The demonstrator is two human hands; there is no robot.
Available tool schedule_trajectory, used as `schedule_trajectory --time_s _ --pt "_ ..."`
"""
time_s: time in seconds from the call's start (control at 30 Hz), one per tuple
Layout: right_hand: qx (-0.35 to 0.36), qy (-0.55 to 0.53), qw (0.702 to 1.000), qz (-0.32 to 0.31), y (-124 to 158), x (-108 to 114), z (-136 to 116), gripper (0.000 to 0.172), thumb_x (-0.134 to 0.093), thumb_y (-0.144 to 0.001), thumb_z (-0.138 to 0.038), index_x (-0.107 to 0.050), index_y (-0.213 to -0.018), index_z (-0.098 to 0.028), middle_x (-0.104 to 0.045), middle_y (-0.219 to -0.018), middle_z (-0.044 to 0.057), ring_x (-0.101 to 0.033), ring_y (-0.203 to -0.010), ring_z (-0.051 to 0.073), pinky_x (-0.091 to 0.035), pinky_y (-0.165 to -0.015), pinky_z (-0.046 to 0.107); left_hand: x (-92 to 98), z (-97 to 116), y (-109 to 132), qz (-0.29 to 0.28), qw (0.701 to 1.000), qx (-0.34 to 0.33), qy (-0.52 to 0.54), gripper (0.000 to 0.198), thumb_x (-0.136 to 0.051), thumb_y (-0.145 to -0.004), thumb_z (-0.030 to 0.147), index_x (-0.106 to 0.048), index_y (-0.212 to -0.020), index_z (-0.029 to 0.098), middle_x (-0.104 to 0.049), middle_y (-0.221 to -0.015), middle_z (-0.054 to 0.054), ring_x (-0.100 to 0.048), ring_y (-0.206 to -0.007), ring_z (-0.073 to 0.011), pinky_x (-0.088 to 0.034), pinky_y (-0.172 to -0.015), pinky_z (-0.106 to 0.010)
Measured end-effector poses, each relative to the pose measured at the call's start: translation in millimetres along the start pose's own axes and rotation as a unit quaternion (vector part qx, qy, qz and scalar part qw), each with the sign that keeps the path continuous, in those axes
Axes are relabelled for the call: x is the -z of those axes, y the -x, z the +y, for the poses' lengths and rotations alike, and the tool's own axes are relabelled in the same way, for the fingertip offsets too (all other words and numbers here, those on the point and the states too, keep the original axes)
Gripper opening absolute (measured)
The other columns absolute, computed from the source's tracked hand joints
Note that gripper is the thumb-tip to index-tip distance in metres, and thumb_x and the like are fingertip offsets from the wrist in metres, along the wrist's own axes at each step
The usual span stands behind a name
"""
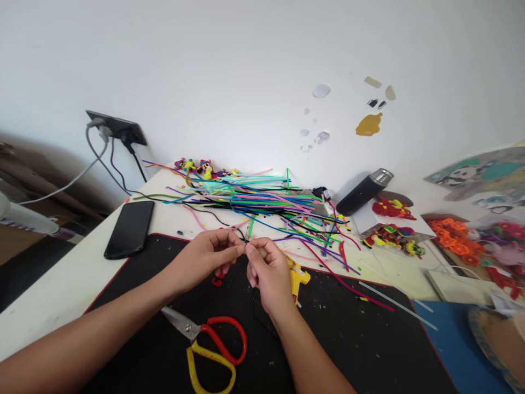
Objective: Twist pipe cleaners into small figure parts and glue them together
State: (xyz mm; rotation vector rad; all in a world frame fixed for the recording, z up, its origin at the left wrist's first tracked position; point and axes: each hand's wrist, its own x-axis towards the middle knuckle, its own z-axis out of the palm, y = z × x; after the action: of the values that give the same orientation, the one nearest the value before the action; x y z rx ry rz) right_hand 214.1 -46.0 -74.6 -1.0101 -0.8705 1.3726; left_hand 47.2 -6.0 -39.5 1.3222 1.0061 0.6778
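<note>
My left hand [221, 250] and my right hand [268, 273] meet over the far part of the black mat [340, 339], thumbs and fingers pinched together. Between the fingertips is a small dark strand that looks like a black pipe cleaner [243, 236]; most of it is hidden by the fingers. Behind my right hand lies a yellow glue gun [298, 278], partly covered. Scissors [213, 342] with one red and one yellow handle rest open on the mat below my hands. Small red curled pieces [217, 281] lie beneath my left hand.
Many coloured pipe cleaners [270, 200] are heaped along the wall. A black phone [129, 230] lies at left. A dark flask [365, 191] leans at the back right, near small fuzzy figures [391, 238]. Clear glue sticks [397, 303] cross the mat's right edge.
</note>
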Motion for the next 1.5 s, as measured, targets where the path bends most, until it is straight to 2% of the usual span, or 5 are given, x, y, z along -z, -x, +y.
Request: schedule_trajectory --time_s 0.13,0.33,0.83,1.13,1.5 --pt "0.0 0.012 1.0 0.005 0 0 -1 0.043 -0.084 -0.086 -0.058 -0.063 -0.087 -0.021 -0.044 -0.05 -0.013 -0.038 -0.035 0.006 -0.026 -0.036 0.018 0.1 4 2 0.007 0.999 -0.023 -0.038 0.039 -0.077 -0.087 0.055 -0.07 -0.09 0.018 -0.058 -0.064 0.005 -0.052 -0.053 -0.011 -0.04 -0.052 -0.022" --pt "0.001 0.02 1.0 0.004 3 -2 -3 0.037 -0.082 -0.089 -0.053 -0.062 -0.088 -0.022 -0.044 -0.05 -0.014 -0.039 -0.035 0.006 -0.028 -0.037 0.018 -1.6 8 2 0.032 0.997 -0.036 -0.056 0.036 -0.075 -0.087 0.054 -0.069 -0.087 0.019 -0.06 -0.066 0.004 -0.052 -0.053 -0.0117 -0.039 -0.052 -0.023" --pt "0.0 0.054 0.998 -0.011 4 -2 -5 0.028 -0.076 -0.091 -0.045 -0.061 -0.086 -0.022 -0.044 -0.046 -0.014 -0.036 -0.034 0.006 -0.025 -0.038 0.019 0.1 8 3 0.035 0.994 -0.063 -0.078 0.024 -0.074 -0.086 0.043 -0.071 -0.088 0.02 -0.061 -0.069 0.004 -0.049 -0.06 -0.0129 -0.039 -0.056 -0.023" --pt "0.005 0.112 0.993 -0.027 6 -2 -6 0.024 -0.075 -0.091 -0.041 -0.061 -0.085 -0.023 -0.043 -0.047 -0.013 -0.035 -0.037 0.008 -0.025 -0.039 0.021 8.7 18 2 -0.007 0.996 -0.019 -0.085 0.027 -0.076 -0.081 0.045 -0.07 -0.08 0.019 -0.057 -0.064 0.003 -0.047 -0.058 -0.0125 -0.036 -0.054 -0.023" --pt "0.009 0.168 0.985 -0.037 6 -2 1 0.018 -0.071 -0.091 -0.038 -0.061 -0.085 -0.024 -0.043 -0.052 -0.011 -0.036 -0.04 0.01 -0.026 -0.041 0.023 24.0 16 2 -0.044 0.983 -0.035 -0.176 0.017 -0.072 -0.084 0.037 -0.073 -0.081 0.02 -0.065 -0.069 0.002 -0.054 -0.063 -0.0143 -0.042 -0.059 -0.022"
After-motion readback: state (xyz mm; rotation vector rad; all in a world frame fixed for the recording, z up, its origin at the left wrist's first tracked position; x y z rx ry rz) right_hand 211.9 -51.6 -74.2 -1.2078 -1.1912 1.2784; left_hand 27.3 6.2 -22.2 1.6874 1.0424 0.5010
